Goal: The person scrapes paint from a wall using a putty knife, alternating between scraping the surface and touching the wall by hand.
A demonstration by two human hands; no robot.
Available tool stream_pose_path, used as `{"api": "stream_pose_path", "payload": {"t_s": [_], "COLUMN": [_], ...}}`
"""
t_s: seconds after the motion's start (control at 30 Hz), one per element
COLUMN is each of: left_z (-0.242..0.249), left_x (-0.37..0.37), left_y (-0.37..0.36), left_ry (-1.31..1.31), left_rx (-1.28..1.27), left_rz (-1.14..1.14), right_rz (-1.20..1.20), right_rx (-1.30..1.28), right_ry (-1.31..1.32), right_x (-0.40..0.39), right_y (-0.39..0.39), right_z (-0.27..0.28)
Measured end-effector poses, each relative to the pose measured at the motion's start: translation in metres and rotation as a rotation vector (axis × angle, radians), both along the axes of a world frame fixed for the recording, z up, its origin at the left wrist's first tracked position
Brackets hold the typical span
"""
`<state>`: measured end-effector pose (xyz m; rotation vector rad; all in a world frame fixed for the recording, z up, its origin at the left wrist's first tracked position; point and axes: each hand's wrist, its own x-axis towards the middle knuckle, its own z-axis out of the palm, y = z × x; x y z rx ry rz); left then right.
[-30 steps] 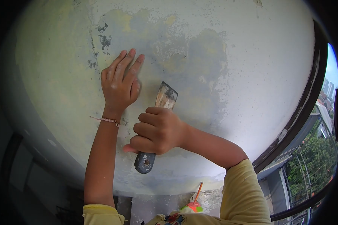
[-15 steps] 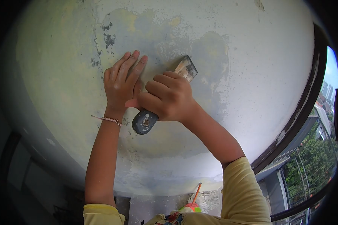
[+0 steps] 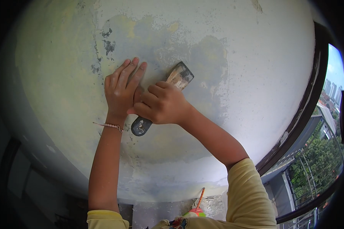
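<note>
A putty knife [image 3: 182,75] with a worn, stained blade and a dark handle is gripped in my right hand [image 3: 162,102]. Its blade points up and to the right, lying close over the wall [image 3: 252,95]. The rounded handle end pokes out below my fist. To the left of it, my left hand [image 3: 122,84] rests flat on the wall with fingers stretched upward, and a thin braided bracelet [image 3: 110,125] circles that wrist. Grey and yellowish patches of bared surface spread around both hands, with flaking paint at their edges.
A dark-framed window [image 3: 319,76] curves along the right, with trees [image 3: 313,164], railings and distant buildings outside. Low at the bottom, a broom [image 3: 201,199] with an orange handle stands near rough, broken plaster. Dark shapes fill the lower left.
My right hand and the putty knife have shifted slightly down and left along the wall. My left hand stays flat in nearly the same place.
</note>
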<state>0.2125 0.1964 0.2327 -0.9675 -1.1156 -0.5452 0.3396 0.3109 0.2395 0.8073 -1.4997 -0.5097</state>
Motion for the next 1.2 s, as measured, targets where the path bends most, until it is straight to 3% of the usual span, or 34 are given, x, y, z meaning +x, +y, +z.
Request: {"api": "stream_pose_path", "payload": {"t_s": [0.1, 0.17, 0.3, 0.37, 0.47, 0.53, 0.6, 0.67, 0.73, 1.07, 1.2], "left_z": [0.000, -0.002, 0.000, -0.003, -0.003, -0.003, -0.002, -0.003, -0.002, -0.002, -0.008], "left_x": [0.002, 0.001, -0.001, 0.000, 0.000, 0.001, 0.000, -0.001, 0.000, 0.000, -0.005], "left_y": [-0.002, -0.002, -0.001, -0.002, -0.003, -0.004, -0.005, -0.004, -0.005, -0.007, -0.005], "left_ry": [-0.024, -0.043, -0.002, -0.036, -0.030, -0.035, -0.037, -0.030, -0.040, -0.075, -0.087], "left_rx": [-0.006, -0.031, -0.002, -0.024, -0.028, -0.041, -0.036, -0.039, -0.037, -0.072, -0.067], "left_rz": [0.002, 0.004, 0.004, 0.020, 0.010, 0.001, -0.003, 0.017, 0.008, -0.080, 0.022], "right_rz": [-0.017, -0.044, -0.109, 0.048, 0.047, 0.013, -0.219, -0.175, 0.040, -0.017, 0.025], "right_rx": [-0.047, 0.115, 0.013, -0.054, 0.076, -0.029, -0.120, -0.127, 0.011, -0.068, -0.134], "right_ry": [-0.024, -0.090, -0.024, -0.023, -0.071, -0.045, 0.146, 0.136, -0.102, -0.118, -0.281], "right_x": [0.009, 0.019, 0.002, 0.004, 0.009, -0.003, -0.004, 0.013, 0.027, 0.024, 0.060], "right_y": [-0.011, -0.018, -0.003, -0.019, -0.025, 0.005, 0.028, 0.005, -0.023, -0.019, -0.034], "right_z": [-0.008, -0.011, 0.002, -0.005, -0.009, 0.009, 0.024, 0.023, 0.010, -0.004, -0.054]}}
